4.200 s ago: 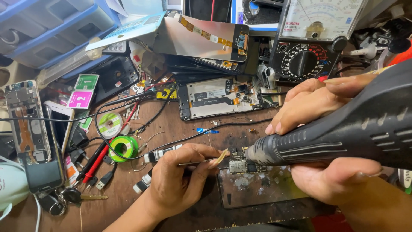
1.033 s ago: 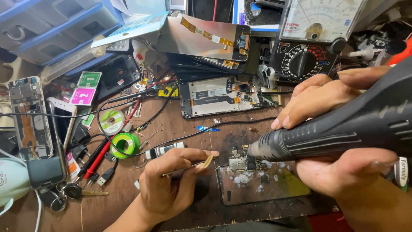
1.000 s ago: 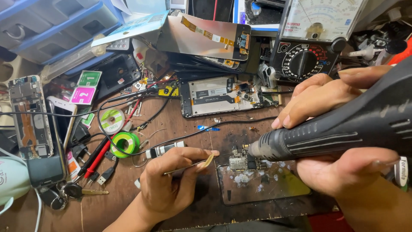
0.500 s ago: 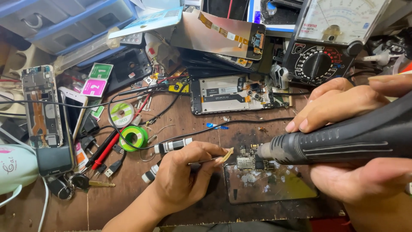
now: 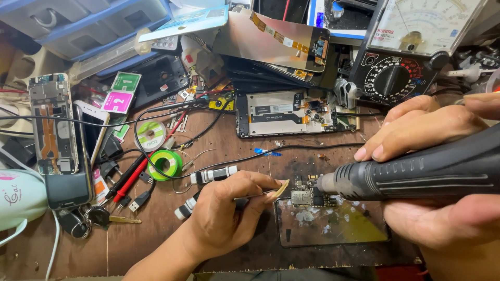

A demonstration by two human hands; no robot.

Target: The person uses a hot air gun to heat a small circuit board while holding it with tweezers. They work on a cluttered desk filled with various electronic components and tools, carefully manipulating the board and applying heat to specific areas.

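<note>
The left hand [image 5: 221, 216] is curled almost shut around thin metal tweezers [image 5: 255, 195], and their tip reaches toward a small circuit board [image 5: 304, 195]. Holding them low and flat like this looks like a way to keep the little board from sliding. The right hand [image 5: 437, 171] is wrapped around a fat black hot-air tool [image 5: 416, 169], with the fingers on top and the palm under it, so the hand is closed on the tool. The tool's metal nose points straight at the small board, very close to it, which seems to be so the heat lands on one tiny spot. The board sits on the top edge of a dark flat mat [image 5: 333, 224] with pale spots on it, just between the two hands. The mat likely keeps the hot work off the wood. All of this lies on a brown wooden table [image 5: 156, 239] that is scratched and very full. Behind the hands lies an opened phone frame [image 5: 291, 112], and a black wire runs across the table near it. To the left are a green roll of solder wire [image 5: 165, 163], red and black probes [image 5: 130, 179], a key [image 5: 112, 219] and another opened phone [image 5: 52, 125]. At the back right stands a black meter with a big dial [image 5: 396, 78], and at the back left are blue plastic drawers [image 5: 78, 21].
</note>
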